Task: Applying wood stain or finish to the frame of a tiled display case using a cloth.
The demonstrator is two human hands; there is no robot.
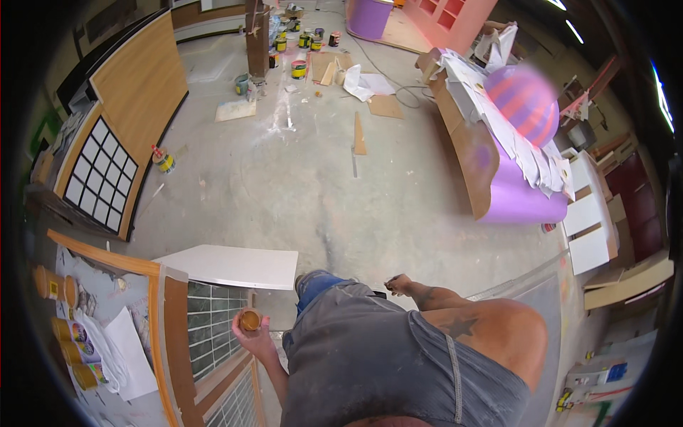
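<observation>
The head camera looks down at a person standing on a dusty grey floor. The left hand is low in the picture, just left of the person's grey shirt. It holds a small round brown tin. The fingers curl up around the sides of the tin, and the tin sits on top of them with its round top facing up. The hand and tin hang above a panel of dark green tiles with a wooden frame.

The right hand is out to the side, near the edge of the shirt. It looks small and far off. Its fingers seem bent in, but I cannot tell if they hold anything.

A flat white board lies just above the tiles. More small tins lie in a row at the far left on paper. A big purple curved piece stands on the right. Paint cans sit far off at the top.
</observation>
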